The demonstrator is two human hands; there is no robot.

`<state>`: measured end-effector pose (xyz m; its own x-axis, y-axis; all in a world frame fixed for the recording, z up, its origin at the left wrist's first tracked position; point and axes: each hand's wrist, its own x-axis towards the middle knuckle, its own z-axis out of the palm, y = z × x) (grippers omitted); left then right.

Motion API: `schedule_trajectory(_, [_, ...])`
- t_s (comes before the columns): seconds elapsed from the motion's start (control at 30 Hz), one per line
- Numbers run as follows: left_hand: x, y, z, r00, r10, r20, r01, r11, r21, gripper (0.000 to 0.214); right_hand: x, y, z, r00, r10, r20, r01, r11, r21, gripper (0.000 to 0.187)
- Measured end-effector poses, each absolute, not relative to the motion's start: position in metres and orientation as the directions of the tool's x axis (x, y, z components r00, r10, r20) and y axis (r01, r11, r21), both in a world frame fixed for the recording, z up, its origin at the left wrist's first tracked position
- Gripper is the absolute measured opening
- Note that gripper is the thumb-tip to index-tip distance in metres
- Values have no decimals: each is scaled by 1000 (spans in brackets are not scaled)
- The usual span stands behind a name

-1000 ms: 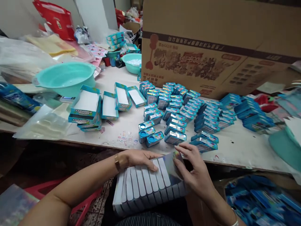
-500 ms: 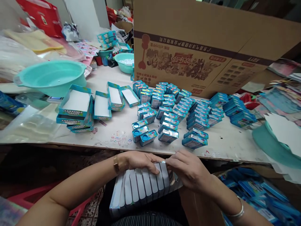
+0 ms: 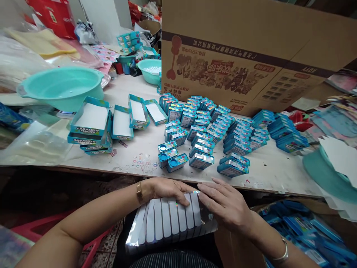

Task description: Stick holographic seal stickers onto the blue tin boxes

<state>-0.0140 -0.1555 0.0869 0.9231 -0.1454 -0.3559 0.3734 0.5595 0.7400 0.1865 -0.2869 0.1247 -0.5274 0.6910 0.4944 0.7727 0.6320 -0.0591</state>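
Note:
In my lap lies a pack of narrow white-faced pieces (image 3: 166, 220), set side by side in shiny clear film. My left hand (image 3: 167, 191) is closed around its far edge, the thumb pressing on the white faces. At the pack's right end, my right hand (image 3: 223, 197) lies with fingers stretched out, touching the loose film (image 3: 209, 222). What is inside the pieces cannot be seen. Several small blue tins (image 3: 202, 160) stand in rows on the table just beyond my hands.
Left on the table (image 3: 139, 149) are open blue trays (image 3: 121, 123) with white bottoms and a turquoise basin (image 3: 63, 85). A large cardboard carton (image 3: 212, 41) stands behind the tins. Below right, a container holds many flat blue packs (image 3: 301, 227). A red stool (image 3: 30, 227) is lower left.
My right hand's fingers have straightened from a bent grip and now lie flat by the pack's end. More loose film shows there. My left hand keeps its hold.

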Motion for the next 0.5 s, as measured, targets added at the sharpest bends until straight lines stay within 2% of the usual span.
schedule_trajectory(0.1, [-14, -154, 85, 920, -134, -368, 381, 529, 758, 44, 179, -284, 125, -430, 778, 458, 784, 573, -238, 24])
schedule_trajectory(0.17, [-15, -153, 84, 920, -135, -369, 383, 521, 763, 44, 175, -283, 123, -402, 809, 429, 790, 543, -284, 20])
schedule_trajectory(0.27, [-16, -151, 80, 930, -129, -343, 357, 531, 769, 41, 174, -283, 120, -426, 787, 446, 806, 554, -209, 22])
schedule_trajectory(0.37, [-18, -146, 71, 931, -115, -346, 354, 513, 782, 46, 176, -286, 123, -458, 718, 524, 793, 596, -123, 23])
schedule_trajectory(0.43, [-21, -144, 62, 916, -71, -395, 387, 418, 822, 47, 176, -287, 132, -440, 706, 555, 786, 602, -142, 23])
schedule_trajectory(0.5, [-26, -145, 52, 891, 52, -451, 438, 165, 884, 46, 173, -283, 144, -355, 759, 545, 788, 557, -262, 20])
